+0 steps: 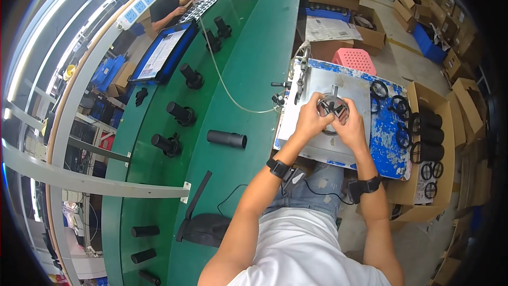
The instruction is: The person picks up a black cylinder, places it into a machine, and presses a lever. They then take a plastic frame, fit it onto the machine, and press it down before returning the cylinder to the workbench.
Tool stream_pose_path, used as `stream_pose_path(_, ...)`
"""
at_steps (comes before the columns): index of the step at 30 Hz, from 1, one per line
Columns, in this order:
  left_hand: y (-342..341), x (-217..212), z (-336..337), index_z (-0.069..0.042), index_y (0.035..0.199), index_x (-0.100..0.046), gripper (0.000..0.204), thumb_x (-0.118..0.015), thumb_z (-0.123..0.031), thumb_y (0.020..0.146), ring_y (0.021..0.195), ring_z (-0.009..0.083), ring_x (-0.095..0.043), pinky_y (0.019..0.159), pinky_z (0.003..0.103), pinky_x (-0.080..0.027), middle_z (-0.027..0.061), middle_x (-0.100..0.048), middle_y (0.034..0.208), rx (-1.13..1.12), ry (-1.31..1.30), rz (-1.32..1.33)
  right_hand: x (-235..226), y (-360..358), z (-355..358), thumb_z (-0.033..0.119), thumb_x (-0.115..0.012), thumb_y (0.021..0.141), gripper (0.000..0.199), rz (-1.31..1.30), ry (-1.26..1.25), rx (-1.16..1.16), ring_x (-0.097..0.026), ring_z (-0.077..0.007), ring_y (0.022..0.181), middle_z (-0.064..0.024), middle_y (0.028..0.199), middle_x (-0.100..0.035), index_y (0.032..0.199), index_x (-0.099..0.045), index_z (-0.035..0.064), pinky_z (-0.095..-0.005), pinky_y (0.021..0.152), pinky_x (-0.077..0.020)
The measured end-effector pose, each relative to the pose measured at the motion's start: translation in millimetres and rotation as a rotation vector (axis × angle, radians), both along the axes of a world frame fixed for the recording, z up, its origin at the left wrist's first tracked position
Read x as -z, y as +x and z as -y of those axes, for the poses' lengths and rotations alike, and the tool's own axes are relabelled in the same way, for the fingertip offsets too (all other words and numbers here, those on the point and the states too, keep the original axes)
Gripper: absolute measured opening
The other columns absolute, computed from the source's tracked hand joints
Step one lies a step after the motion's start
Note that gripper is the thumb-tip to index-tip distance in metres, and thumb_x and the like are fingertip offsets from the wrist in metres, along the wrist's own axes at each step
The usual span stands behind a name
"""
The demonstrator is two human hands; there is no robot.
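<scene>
The left forearm point(264, 189) and right forearm point(374, 206) slant inward toward the round part point(329, 127), elbows bent and well apart on its near side. The left hand point(312, 118) curls around the round part's left side, the right hand point(351, 129) around its right. Both grip it with bent fingers, thumbs close together over its near portion. Both wrists sit nearer the body than the round part, apart from each other; some fingertips are hidden.
</scene>
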State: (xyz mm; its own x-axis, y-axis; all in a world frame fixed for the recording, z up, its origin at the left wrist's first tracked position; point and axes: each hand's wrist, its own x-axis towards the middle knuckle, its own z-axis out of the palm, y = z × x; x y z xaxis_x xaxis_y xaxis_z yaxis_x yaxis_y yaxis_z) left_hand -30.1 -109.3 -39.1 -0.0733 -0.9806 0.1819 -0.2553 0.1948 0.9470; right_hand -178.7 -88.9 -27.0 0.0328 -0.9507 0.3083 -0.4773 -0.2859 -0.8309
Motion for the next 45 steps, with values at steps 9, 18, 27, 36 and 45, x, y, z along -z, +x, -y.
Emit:
stream_pose_path(9,-28.9,43.4,42.8,-0.007,0.113,-0.06,0.044,-0.063,-0.019,0.071,0.09,0.0357,-0.062,0.076,0.046,-0.05,0.0204,-0.06,0.104,-0.171,-0.1,0.38,48.5,-20.3,61.9,0.007,-0.066,0.068,0.046,-0.091,0.056,0.151,-0.06,-0.0249,0.067,-0.0115,0.08,-0.062,0.114,-0.061,0.0093,-0.0332,0.068,-0.0511)
stream_pose_path(18,4.3,67.8,92.4,-0.014,0.125,-0.061,0.044,-0.064,-0.029,0.084,0.133,0.039,-0.036,0.11,0.045,-0.031,0.0173,-0.047,0.139,0.072,-0.276,0.552,71.8,-29.7,69.1,0.026,-0.068,0.08,0.044,-0.444,-0.121,0.135,-0.048,-0.0325,0.118,-0.0104,0.125,-0.056,0.121,-0.061,0.0095,-0.0433,0.101,-0.0373)
stream_pose_path(27,-4.9,68.8,84.6,-0.014,0.116,-0.066,0.028,-0.053,-0.022,0.092,0.129,0.0332,-0.044,0.108,0.043,-0.035,0.0101,-0.057,0.13,-0.006,-0.316,0.548,64.6,-23.6,43.2,0.051,-0.074,0.071,0.095,-0.676,-0.111,0.116,-0.037,-0.0374,0.131,-0.0226,0.139,-0.042,0.139,-0.035,-0.0033,-0.0457,0.109,-0.0281)
stream_pose_path(36,8.1,72.1,51.9,0.0,0.119,-0.058,0.033,-0.051,-0.019,0.093,0.126,0.0353,-0.047,0.107,0.045,-0.035,0.019,-0.056,0.127,-0.138,-0.4,0.527,73.7,-3.4,62.7,0.046,-0.081,0.061,0.101,-0.61,-0.171,0.121,-0.038,-0.0391,0.13,-0.0249,0.137,-0.042,0.136,-0.036,-0.006,-0.0465,0.109,-0.0288)
stream_pose_path(45,82.6,44.5,80.7,0.002,0.107,-0.061,0.026,-0.056,-0.013,0.087,0.1,0.0257,-0.063,0.085,0.035,-0.05,0.0173,-0.065,0.104,-0.564,-0.271,0.117,56.9,-15.9,51.8,0.05,-0.08,0.061,0.105,-0.621,-0.076,0.161,-0.036,-0.0384,0.131,-0.0239,0.139,-0.039,0.136,-0.034,-0.0074,-0.045,0.11,-0.0263)
